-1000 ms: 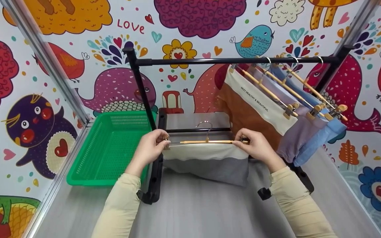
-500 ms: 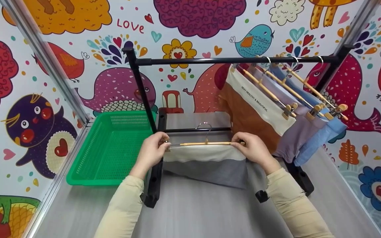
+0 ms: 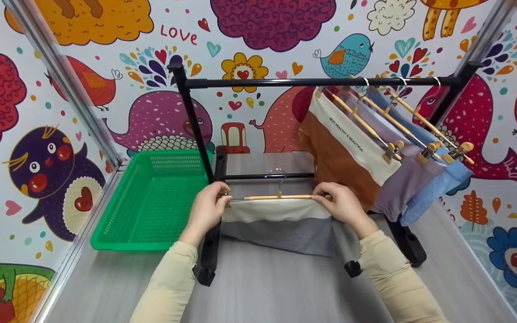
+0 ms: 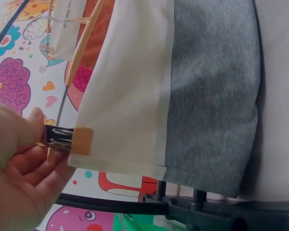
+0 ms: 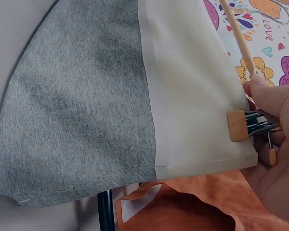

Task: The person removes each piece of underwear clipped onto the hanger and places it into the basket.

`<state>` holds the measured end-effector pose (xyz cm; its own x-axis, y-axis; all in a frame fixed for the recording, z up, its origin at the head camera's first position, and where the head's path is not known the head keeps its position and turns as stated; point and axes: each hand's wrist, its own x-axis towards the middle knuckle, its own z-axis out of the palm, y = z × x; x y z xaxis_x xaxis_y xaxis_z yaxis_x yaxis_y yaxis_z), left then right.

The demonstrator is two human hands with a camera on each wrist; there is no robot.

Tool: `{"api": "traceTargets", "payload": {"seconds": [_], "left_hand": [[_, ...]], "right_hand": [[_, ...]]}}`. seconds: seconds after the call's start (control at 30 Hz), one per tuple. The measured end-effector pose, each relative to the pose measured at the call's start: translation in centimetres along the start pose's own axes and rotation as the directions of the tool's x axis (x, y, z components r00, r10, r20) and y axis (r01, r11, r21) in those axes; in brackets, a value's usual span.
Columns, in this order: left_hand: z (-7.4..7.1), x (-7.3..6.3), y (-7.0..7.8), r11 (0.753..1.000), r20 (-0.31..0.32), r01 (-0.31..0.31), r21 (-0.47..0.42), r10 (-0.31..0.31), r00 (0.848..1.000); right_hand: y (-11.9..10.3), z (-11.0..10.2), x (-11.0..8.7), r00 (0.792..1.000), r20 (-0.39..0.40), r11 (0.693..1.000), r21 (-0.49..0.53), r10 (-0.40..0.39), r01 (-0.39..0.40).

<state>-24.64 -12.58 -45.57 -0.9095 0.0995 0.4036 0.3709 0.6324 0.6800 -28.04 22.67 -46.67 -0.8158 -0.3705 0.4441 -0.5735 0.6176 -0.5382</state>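
Note:
A wooden clip hanger (image 3: 263,197) with a metal hook is held level in front of the rack, a grey garment (image 3: 285,233) with a wide cream waistband hanging from it. My left hand (image 3: 205,210) grips its left end, thumb and fingers around the clip (image 4: 82,141). That clip bites the waistband near its corner. At the other end, my right hand (image 3: 343,204) holds the hanger, the thumb on the wooden bar and fingers behind the cloth. The right wrist view shows the right clip (image 5: 238,126) fastened on the waistband there too.
A black clothes rack (image 3: 263,83) stands ahead. On its right side hang a brown garment (image 3: 335,152) with a cream waistband, a mauve one (image 3: 395,190) and a blue one (image 3: 435,188), on similar hangers. A green basket (image 3: 151,246) stands left of the rack.
Both hands have lowered the hanger and garment slightly toward me. The right hand has shifted a little to the left. Both grips stay on the hanger's ends.

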Motion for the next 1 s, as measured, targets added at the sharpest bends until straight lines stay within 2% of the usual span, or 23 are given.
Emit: {"api": "traceTargets", "payload": {"seconds": [0.27, 0.57, 1.0], "left_hand": [[0.04, -0.01, 0.05, 0.999, -0.016, -0.006, 0.049, 0.007, 1.000], [-0.05, -0.10, -0.04, 0.998, -0.034, -0.023, 0.066, 0.025, 0.999], [-0.29, -0.30, -0.23, 1.000, -0.029, -0.012, 0.021, 0.013, 0.999]], "right_hand": [[0.01, 0.00, 0.00, 1.000, -0.004, 1.000, 0.001, 0.005, -0.005], [-0.10, 0.19, 0.02, 1.000, -0.009, 1.000, 0.005, -0.006, 0.006], [-0.26, 0.55, 0.17, 1.000, -0.009, 1.000, 0.017, -0.002, 0.002]]}}
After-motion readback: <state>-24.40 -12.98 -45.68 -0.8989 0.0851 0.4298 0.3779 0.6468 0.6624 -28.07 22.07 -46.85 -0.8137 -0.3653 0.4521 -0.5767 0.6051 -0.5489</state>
